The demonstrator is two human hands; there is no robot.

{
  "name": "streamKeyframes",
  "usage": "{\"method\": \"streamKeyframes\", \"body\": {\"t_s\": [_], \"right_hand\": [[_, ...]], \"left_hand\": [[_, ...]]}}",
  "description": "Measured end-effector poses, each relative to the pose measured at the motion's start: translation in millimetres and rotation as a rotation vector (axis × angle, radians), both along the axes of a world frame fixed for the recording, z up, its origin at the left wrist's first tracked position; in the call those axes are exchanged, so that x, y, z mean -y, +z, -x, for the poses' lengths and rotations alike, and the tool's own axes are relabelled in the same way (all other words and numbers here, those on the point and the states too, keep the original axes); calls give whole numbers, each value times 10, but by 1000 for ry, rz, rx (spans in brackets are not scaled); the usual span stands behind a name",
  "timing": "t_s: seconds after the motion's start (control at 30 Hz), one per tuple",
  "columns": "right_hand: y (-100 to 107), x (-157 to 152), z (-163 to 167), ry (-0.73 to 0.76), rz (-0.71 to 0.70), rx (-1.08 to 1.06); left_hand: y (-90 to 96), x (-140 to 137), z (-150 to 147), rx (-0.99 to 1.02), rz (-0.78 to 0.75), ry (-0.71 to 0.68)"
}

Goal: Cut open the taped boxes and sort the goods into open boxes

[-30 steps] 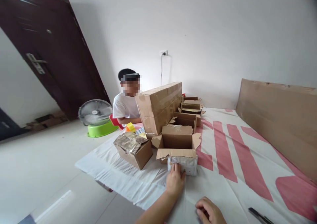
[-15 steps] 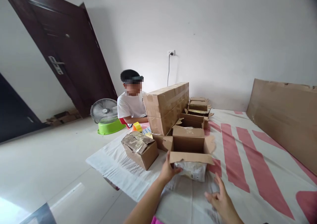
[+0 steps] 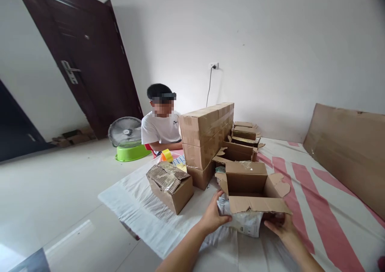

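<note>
An open cardboard box [image 3: 246, 182] with its flaps spread stands in front of me on the cloth-covered table, its inside showing bare walls. Printed plastic wrapping [image 3: 245, 224] covers part of its near side, under the front flap. My left hand [image 3: 214, 216] grips the box's left near corner, thumb across the wrapping. At the right near corner, my right hand [image 3: 279, 224] holds the box, with some fingers hidden under the flap. To the left sits a closed, taped cardboard box [image 3: 171, 186] with a torn corrugated top.
A stack of taped boxes [image 3: 207, 131] rises behind, with several open boxes [image 3: 240, 150] along its right side. Orange and yellow tape [image 3: 167, 156] lies near a seated person [image 3: 161, 127]. A large cardboard sheet [image 3: 345, 148] leans at the right; a fan [image 3: 126, 132] stands on the floor.
The open box has shifted right, away from the stack, with my left hand on it. My right hand has come from open air onto the box's right near corner.
</note>
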State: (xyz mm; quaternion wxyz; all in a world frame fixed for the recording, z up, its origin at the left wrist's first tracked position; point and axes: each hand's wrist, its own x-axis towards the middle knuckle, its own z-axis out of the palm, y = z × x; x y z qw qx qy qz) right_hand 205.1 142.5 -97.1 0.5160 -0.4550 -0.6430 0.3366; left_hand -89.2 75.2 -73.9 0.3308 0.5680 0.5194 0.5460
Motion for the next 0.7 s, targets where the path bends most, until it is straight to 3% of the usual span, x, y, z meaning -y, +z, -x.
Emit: {"method": "streamKeyframes", "body": {"t_s": [0.13, 0.27, 0.4, 0.57, 0.7], "right_hand": [[-19, 16, 185, 144, 69, 59], [-118, 126, 555, 170, 74, 56], [-187, 266, 834, 162, 64, 72], [-311, 449, 971, 157, -3, 82], [-410, 483, 977, 197, -81, 171]], "left_hand": [[-31, 60, 20, 44, -95, 108], [-42, 62, 177, 90, -147, 270], [-100, 5, 325, 97, -102, 383], [-229, -53, 377, -12, -89, 497], [-297, -45, 301, -173, -163, 663]]}}
